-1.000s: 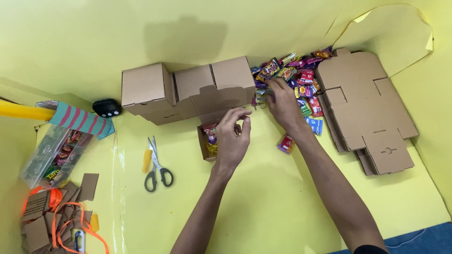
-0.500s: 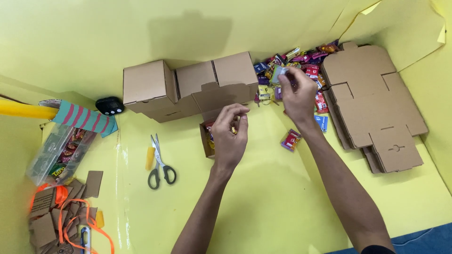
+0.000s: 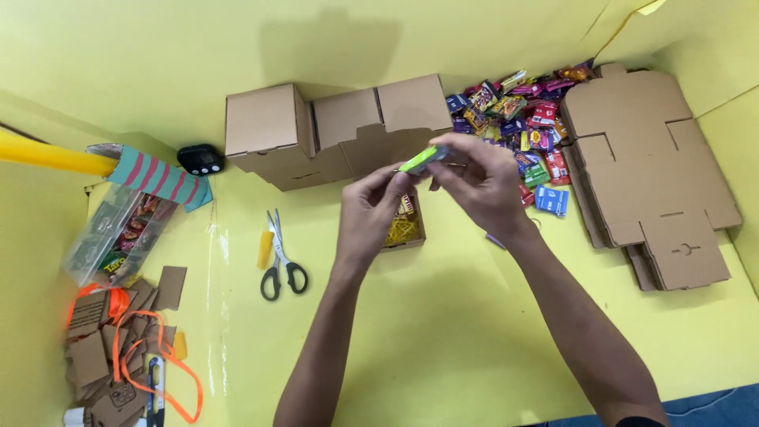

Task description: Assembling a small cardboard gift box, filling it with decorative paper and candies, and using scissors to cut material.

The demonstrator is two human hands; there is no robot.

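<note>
Both hands pinch one small green candy packet (image 3: 421, 159): left hand (image 3: 370, 212) at its 7 o'clock, right hand (image 3: 480, 184) at 4 o'clock, above the little open cardboard box (image 3: 403, 229).

Both arms stretched forward, left hand (image 3: 370, 207) and right hand (image 3: 481, 180) raised and meeting at the fingertips, fingers pinched together, palms angled toward each other, bare forearms.

A green candy wrapper (image 3: 421, 160) is held above a small open box (image 3: 403, 229). Three closed brown boxes (image 3: 332, 130) stand behind; bright candy packets (image 3: 522, 119) heap beside flat cardboard blanks (image 3: 648, 158). A clear bag (image 3: 118, 233) lies left.
</note>
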